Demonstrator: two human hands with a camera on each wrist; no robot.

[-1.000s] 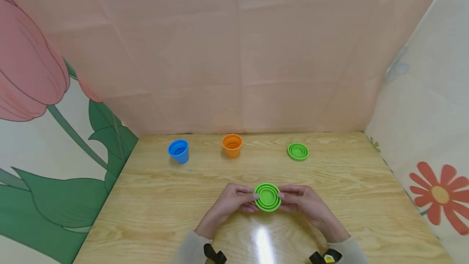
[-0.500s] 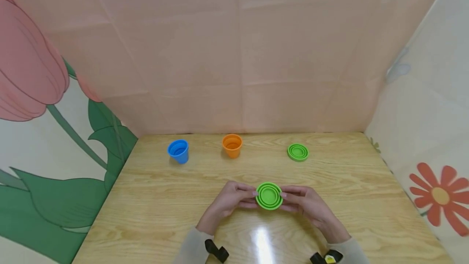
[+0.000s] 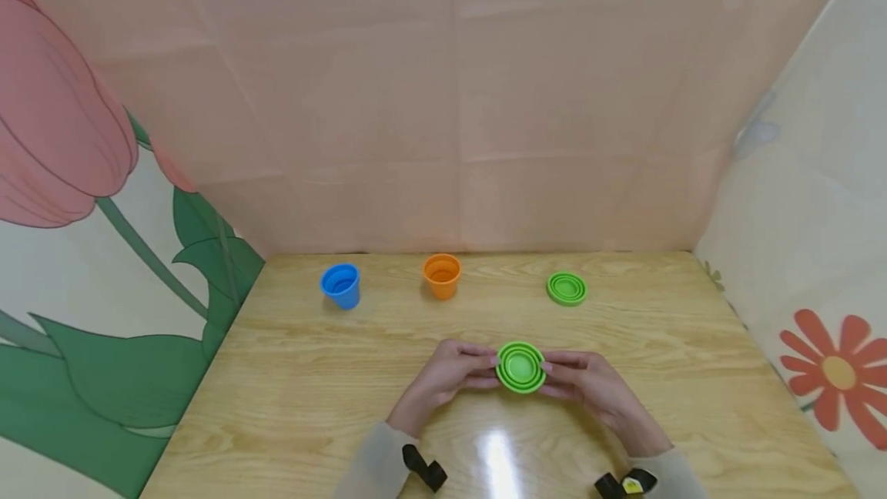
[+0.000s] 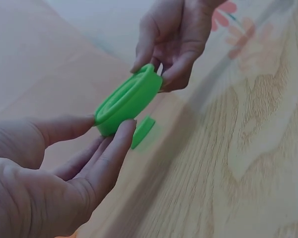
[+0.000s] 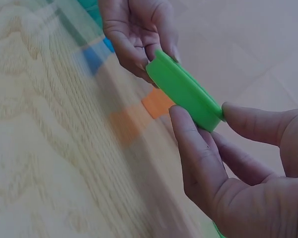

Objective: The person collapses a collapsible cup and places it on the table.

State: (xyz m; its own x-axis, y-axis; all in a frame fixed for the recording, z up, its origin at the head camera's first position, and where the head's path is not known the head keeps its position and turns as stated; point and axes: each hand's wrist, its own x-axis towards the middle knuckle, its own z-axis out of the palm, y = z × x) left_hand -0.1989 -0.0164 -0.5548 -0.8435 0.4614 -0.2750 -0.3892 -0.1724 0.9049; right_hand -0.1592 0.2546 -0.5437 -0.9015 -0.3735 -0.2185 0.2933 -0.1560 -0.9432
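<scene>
A green collapsible cup [image 3: 521, 367], pressed flat into rings, is held up over the table between two hands. My left hand [image 3: 453, 370] pinches its left edge, thumb on the rim and fingers beneath. At the opposite edge my right hand [image 3: 589, 383] pinches it the same way. Both wrist views show the flattened cup [image 4: 129, 96] tilted and clear of the tabletop. Farther back, a second flattened green cup [image 3: 567, 289] lies on the table at the right. An orange cup [image 3: 441, 276] and a blue cup [image 3: 341, 286] stand expanded at the back, centre and left.
The wood-grain table [image 3: 291, 376] ends at a pink backdrop [image 3: 443, 137]. A flower-printed panel [image 3: 797, 252] borders it on the right, and a tulip-printed panel [image 3: 125, 376] on the left. Black straps with small mounts [image 3: 424, 468] sit on both wrists.
Both hands have shifted slightly to the right in the head view, carrying the green cup along, still flat. The other cups stay in place; the head view itself has moved a little.
</scene>
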